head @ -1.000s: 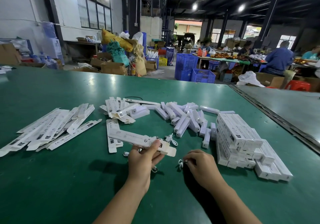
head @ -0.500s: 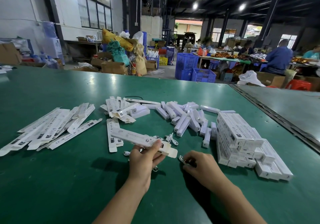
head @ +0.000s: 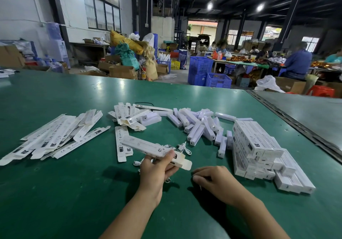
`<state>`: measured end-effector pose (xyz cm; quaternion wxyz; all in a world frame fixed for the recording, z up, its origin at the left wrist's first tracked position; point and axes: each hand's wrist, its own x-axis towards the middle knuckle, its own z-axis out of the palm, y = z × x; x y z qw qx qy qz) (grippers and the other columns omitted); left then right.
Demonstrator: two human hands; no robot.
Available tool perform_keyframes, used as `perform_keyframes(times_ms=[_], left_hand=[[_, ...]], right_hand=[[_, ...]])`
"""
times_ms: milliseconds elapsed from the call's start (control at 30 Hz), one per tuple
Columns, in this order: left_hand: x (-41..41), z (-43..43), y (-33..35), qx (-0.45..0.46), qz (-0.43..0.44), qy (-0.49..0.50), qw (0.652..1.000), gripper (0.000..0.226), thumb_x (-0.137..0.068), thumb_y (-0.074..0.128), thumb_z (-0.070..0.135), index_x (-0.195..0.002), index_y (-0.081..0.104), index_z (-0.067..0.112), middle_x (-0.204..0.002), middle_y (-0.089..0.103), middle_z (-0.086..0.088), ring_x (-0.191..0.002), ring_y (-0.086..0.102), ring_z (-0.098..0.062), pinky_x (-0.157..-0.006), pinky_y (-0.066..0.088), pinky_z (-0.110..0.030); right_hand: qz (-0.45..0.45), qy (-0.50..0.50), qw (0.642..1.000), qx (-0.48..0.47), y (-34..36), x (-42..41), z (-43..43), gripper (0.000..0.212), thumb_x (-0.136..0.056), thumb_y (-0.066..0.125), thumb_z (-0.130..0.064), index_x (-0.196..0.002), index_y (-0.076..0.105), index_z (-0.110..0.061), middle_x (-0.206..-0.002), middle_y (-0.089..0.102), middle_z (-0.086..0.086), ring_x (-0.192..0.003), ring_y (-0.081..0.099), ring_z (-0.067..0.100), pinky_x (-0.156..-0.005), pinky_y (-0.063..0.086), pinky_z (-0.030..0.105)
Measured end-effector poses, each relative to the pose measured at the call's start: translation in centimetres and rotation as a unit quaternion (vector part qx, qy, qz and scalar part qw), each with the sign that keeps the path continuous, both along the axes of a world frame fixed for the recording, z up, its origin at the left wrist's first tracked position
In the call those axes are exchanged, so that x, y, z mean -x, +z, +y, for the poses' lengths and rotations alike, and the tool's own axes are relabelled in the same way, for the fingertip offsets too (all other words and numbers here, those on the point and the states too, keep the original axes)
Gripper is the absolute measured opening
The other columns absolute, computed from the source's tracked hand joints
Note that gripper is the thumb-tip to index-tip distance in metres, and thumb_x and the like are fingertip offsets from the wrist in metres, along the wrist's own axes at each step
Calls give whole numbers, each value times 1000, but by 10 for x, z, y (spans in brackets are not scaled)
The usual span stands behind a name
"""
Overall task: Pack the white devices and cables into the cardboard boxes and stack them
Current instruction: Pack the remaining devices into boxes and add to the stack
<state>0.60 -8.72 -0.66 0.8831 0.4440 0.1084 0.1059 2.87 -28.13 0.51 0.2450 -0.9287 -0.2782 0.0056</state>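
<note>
Gripping a long white cardboard box (head: 148,146) close to its near end, the left hand (head: 157,172) has the thumb on top and the fingers curled underneath. The box lies at a slant, and its open end flap points right. The right hand (head: 214,181) rests on the green table (head: 55,192) just right of that flap, with its fingers curled under. Whether they hold anything cannot be told. A loose white cable (head: 183,147) lies just beyond the held box. White devices (head: 196,127) lie in a loose pile farther away, at centre. Packed boxes (head: 259,150) are stacked at the right, beside the pile. Flat unfolded boxes (head: 55,139) are fanned out at the left, well apart from both hands.
</note>
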Motion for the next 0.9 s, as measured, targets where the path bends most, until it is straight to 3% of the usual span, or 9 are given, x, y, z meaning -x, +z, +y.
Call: perform_keyframes(times_ms=[67, 133, 300, 367, 467, 533, 633, 700, 900], left_hand=[[0, 0, -1, 2, 0, 0, 1000, 24, -85, 72, 5, -107, 61, 5, -96, 77, -14, -85, 76, -27, -65, 61, -32], [0, 0, -1, 4, -2, 0, 1000, 25, -85, 72, 6, -106, 61, 5, -95, 77, -13, -85, 76, -27, -65, 61, -32], [0, 0, -1, 4, 1, -2, 1000, 24, -86, 72, 5, -107, 61, 5, -95, 77, -12, -85, 76, -27, -64, 60, -30], [0, 0, -1, 3, 3, -2, 1000, 23, -86, 72, 5, -106, 61, 6, -95, 77, -12, -85, 76, -27, -63, 60, -30], [0, 0, -1, 4, 6, -4, 1000, 21, -86, 72, 5, -104, 62, 7, -94, 77, -13, -83, 76, -26, -62, 60, -30], [0, 0, -1, 4, 7, -7, 1000, 21, -86, 72, 4, -103, 62, 6, -94, 77, -13, -82, 76, -26, -62, 60, -29], [1, 0, 0, 7, 6, -10, 1000, 21, -85, 72, 4, -104, 61, 6, -93, 77, -12, -81, 76, -25, -62, 60, -29], [1, 1, 0, 6, 7, -12, 1000, 21, -86, 72, 4, -103, 61, 6, -93, 77, -12, -81, 76, -24, -61, 60, -28], [1, 2, -2, 2, 9, -11, 1000, 20, -86, 72, 6, -104, 62, 7, -94, 77, -12, -83, 76, -24, -62, 60, -28]], right_hand=[[-12, -15, 1000, -1, -2, 0, 0, 22, -97, 58, -27, -98, 76, -14, -122, 66, -17, -108, 58, -5, -92, 39, 5], [-20, -29, 999, 1, -4, -1, 1, 19, -95, 61, -24, -97, 77, -15, -119, 69, -10, -106, 60, 4, -93, 42, 14], [-14, -67, 998, -3, -3, 2, 3, 25, -94, 63, -32, -88, 77, -12, -113, 68, 7, -101, 61, 18, -88, 44, 23], [8, -65, 998, -10, -1, 2, 1, 25, -93, 64, -35, -88, 79, -15, -118, 69, 3, -105, 62, 12, -87, 43, 13], [36, -57, 998, -2, 2, 0, -2, 14, -88, 71, -34, -99, 79, -29, -132, 62, -7, -116, 54, -4, -82, 26, -8], [49, -60, 997, 0, 1, -1, -7, 22, -85, 74, -35, -107, 76, -31, -136, 58, -13, -119, 53, -4, -87, 26, -6], [64, -69, 996, 6, 1, 0, -10, 41, -81, 77, -39, -121, 68, -33, -137, 56, -17, -122, 54, 0, -100, 34, 9], [62, -79, 995, 18, 1, 0, -11, 51, -79, 77, -43, -128, 62, -36, -130, 62, -15, -115, 58, 3, -96, 40, 14], [39, -90, 994, 50, 6, -1, -15, 58, -77, 80, -41, -131, 59, -38, -119, 66, -15, -98, 57, -2, -84, 36, 8]])
